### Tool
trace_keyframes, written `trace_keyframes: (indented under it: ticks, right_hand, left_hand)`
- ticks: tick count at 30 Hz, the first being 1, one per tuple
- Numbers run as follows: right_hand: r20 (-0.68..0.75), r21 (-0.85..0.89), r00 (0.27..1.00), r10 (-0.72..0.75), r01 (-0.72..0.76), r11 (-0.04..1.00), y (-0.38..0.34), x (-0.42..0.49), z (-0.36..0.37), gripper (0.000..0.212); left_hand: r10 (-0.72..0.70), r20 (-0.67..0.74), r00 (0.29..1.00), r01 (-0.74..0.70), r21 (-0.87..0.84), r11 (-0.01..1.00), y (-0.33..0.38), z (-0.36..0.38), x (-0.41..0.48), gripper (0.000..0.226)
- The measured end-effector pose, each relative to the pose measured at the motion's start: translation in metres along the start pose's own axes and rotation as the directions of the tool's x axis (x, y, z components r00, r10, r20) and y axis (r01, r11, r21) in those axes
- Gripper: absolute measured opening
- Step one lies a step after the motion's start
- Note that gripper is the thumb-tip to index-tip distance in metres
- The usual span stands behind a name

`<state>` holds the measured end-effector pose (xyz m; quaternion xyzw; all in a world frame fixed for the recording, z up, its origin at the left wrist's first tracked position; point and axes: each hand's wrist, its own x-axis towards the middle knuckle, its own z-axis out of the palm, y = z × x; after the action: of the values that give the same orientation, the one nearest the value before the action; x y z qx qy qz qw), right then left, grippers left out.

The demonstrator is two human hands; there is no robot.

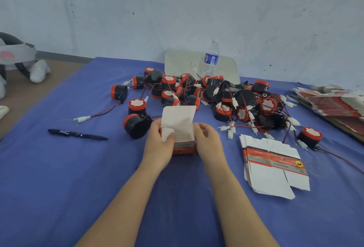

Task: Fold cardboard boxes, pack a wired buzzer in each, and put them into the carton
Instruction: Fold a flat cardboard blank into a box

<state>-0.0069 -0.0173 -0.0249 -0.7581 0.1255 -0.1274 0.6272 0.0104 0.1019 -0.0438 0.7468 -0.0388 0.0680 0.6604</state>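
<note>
A small white and red cardboard box (182, 128) stands on the blue cloth in the middle, its top flaps raised. My left hand (158, 144) grips its left side, thumb on a side flap. My right hand (208, 142) grips its right side. Just behind the box lies a pile of black and red wired buzzers (216, 95) with red-black leads and white plugs. One buzzer (136, 125) lies close to my left hand. A short stack of flat box blanks (275, 166) lies to the right of my right hand. No carton is in view.
A black pen (77, 134) lies to the left. A water bottle (210, 59) stands on a white board at the back. A larger stack of flat red blanks (334, 101) sits at the far right edge. White objects rest on the floor at left.
</note>
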Motion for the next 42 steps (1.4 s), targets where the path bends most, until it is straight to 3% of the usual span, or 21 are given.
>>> trace_keyframes:
  ticks: [4, 9, 13, 18, 20, 23, 26, 30, 38, 42]
  right_hand:
    - [0.115, 0.017, 0.993, 0.012, -0.014, 1.0, 0.005, -0.001, 0.003, 0.014]
    - [0.118, -0.09, 0.993, 0.008, 0.002, 0.996, 0.01, 0.0, 0.009, 0.039]
    - [0.137, -0.069, 0.989, -0.057, 0.067, 0.995, 0.012, 0.001, 0.01, 0.048]
    - [0.091, 0.003, 0.982, -0.163, 0.163, 0.987, 0.016, 0.001, 0.013, 0.055]
    - [0.07, 0.03, 0.975, -0.211, 0.209, 0.977, 0.017, 0.001, 0.013, 0.056]
    - [0.022, 0.086, 0.957, -0.29, 0.287, 0.954, 0.011, -0.004, 0.013, 0.041]
    - [-0.032, 0.188, 0.948, -0.317, 0.317, 0.93, -0.001, -0.007, 0.01, 0.017]
    - [-0.047, 0.13, 0.953, -0.298, 0.302, 0.945, -0.005, -0.008, 0.01, 0.03]
    - [-0.025, 0.182, 0.97, -0.243, 0.244, 0.953, -0.003, -0.004, 0.007, 0.01]
    - [-0.02, 0.125, 0.972, -0.234, 0.235, 0.964, -0.002, -0.004, 0.006, 0.012]
  left_hand:
    - [-0.01, -0.005, 1.0, 0.01, -0.004, 1.0, 0.002, 0.001, -0.001, 0.042]
    - [-0.028, -0.01, 1.0, 0.028, -0.002, 1.0, 0.005, 0.003, -0.002, 0.044]
    - [-0.049, -0.015, 0.999, 0.049, -0.037, 0.998, 0.005, 0.003, -0.003, 0.042]
    - [-0.122, -0.033, 0.992, 0.111, -0.238, 0.965, 0.011, 0.0, -0.005, 0.017]
    - [-0.089, -0.039, 0.995, 0.074, -0.293, 0.953, 0.016, -0.001, -0.006, 0.012]
    - [0.055, -0.056, 0.997, -0.069, -0.29, 0.954, 0.022, -0.002, -0.01, 0.018]
    - [0.062, -0.077, 0.995, -0.082, -0.3, 0.95, 0.026, -0.002, -0.012, 0.027]
    - [0.044, -0.082, 0.996, -0.061, -0.22, 0.974, 0.025, -0.001, -0.009, 0.033]
    - [0.169, -0.064, 0.983, -0.171, -0.026, 0.985, 0.019, -0.006, -0.008, 0.023]
    - [0.2, -0.071, 0.977, -0.195, 0.07, 0.978, 0.015, -0.007, -0.005, 0.016]
